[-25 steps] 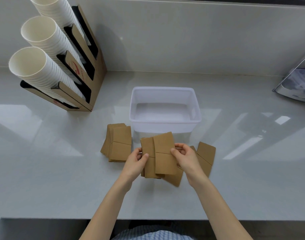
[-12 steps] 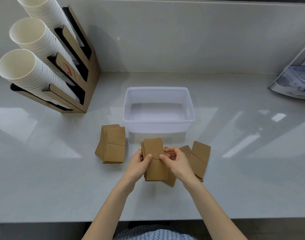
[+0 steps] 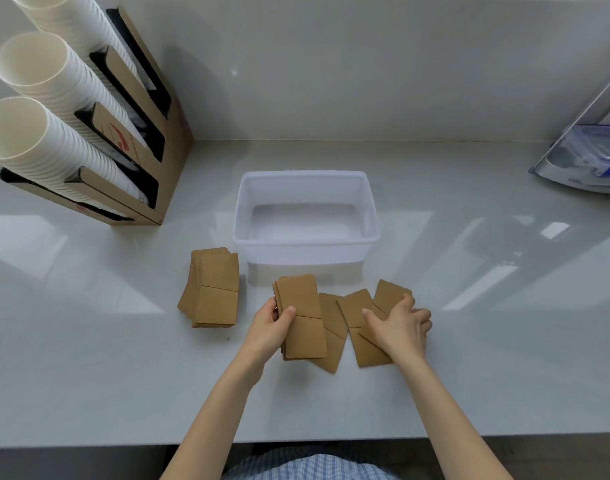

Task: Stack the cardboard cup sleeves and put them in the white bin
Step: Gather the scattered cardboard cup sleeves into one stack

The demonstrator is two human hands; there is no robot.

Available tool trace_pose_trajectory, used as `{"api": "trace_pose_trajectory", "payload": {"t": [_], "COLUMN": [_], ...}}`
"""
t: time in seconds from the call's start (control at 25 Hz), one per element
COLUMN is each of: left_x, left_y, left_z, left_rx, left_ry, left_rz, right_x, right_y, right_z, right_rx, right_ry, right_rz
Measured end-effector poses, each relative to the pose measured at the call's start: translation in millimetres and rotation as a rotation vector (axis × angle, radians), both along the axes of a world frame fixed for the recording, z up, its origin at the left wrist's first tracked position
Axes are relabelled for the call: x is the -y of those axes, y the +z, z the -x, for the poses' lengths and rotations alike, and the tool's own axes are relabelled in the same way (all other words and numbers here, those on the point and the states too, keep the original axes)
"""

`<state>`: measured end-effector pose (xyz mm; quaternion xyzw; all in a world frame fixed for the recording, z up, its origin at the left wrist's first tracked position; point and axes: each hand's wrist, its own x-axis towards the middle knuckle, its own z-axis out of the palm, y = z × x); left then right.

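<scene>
A white bin (image 3: 305,249) stands in the middle of the counter with nothing in it. My left hand (image 3: 270,325) grips a small stack of brown cardboard sleeves (image 3: 302,317) just in front of the bin. My right hand (image 3: 399,325) lies fingers-spread on loose sleeves (image 3: 357,306) fanned out to the right of that stack; one more loose sleeve (image 3: 331,336) lies between the two. A separate, neater pile of sleeves (image 3: 213,287) rests on the counter left of the bin.
A cardboard dispenser (image 3: 137,133) with three rows of white paper cups (image 3: 37,133) stands at the back left. A lidded plastic container (image 3: 594,157) sits at the far right by the wall. The counter's front edge runs near my body.
My right hand has left the held stack and moved right onto the loose sleeves. The left hand keeps the stack, now squared up. The camera has shifted slightly.
</scene>
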<state>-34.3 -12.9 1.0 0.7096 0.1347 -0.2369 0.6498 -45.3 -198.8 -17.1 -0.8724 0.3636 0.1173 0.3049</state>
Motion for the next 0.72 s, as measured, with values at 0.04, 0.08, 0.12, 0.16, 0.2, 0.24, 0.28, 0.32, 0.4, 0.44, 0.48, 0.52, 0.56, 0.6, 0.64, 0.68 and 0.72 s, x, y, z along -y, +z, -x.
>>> {"api": "trace_pose_trajectory", "payload": {"t": [0.04, 0.08, 0.12, 0.16, 0.2, 0.24, 0.28, 0.32, 0.4, 0.44, 0.48, 0.52, 0.56, 0.6, 0.64, 0.68, 0.72], "left_x": [1, 3, 4, 5, 5, 5, 5, 6, 5, 5, 5, 5, 5, 5, 5, 5, 5], "left_y": [0, -1, -1, -1, 0, 0, 0, 0, 1, 1, 1, 1, 2, 2, 3, 3, 4], "left_z": [0, 0, 0, 0, 1, 1, 2, 2, 3, 3, 3, 4, 4, 4, 4, 5, 5], "left_rx": [-0.001, -0.002, -0.002, -0.001, 0.0, 0.001, 0.0, -0.002, -0.005, -0.007, -0.007, -0.007, -0.007, -0.006, -0.004, -0.001, 0.001], "left_ry": [-0.001, -0.002, -0.001, 0.0, 0.001, 0.002, 0.002, 0.001, 0.003, 0.002, -0.001, -0.004, -0.006, -0.008, -0.01, -0.011, -0.014], "left_rz": [-0.004, -0.009, -0.011, -0.012, -0.011, -0.01, -0.012, -0.015, -0.022, -0.026, -0.029, -0.033, -0.035, -0.036, -0.035, -0.033, -0.033], "right_x": [-2, -3, -4, -4, -4, -2, 0, 3, 6, 8, 9, 11, 12, 14, 15, 16, 15], "right_y": [-1, -3, -3, -3, -4, -4, -5, -6, -8, -9, -8, -8, -8, -7, -7, -7, -7], "right_z": [0, 0, 0, -1, -2, -2, -3, -4, -4, -4, -4, -4, -5, -6, -6, -7, -6], "right_rx": [-0.022, -0.038, -0.046, -0.047, -0.045, -0.045, -0.05, -0.055, -0.058, -0.054, -0.042, -0.02, 0.007, 0.035, 0.063, 0.088, 0.109], "right_ry": [0.012, 0.027, 0.039, 0.045, 0.044, 0.037, 0.025, 0.006, -0.042, -0.065, -0.083, -0.095, -0.105, -0.117, -0.128, -0.132, -0.127], "right_rz": [0.047, 0.088, 0.115, 0.124, 0.119, 0.108, 0.095, 0.078, 0.044, 0.032, 0.022, 0.008, -0.014, -0.042, -0.068, -0.087, -0.099]}}
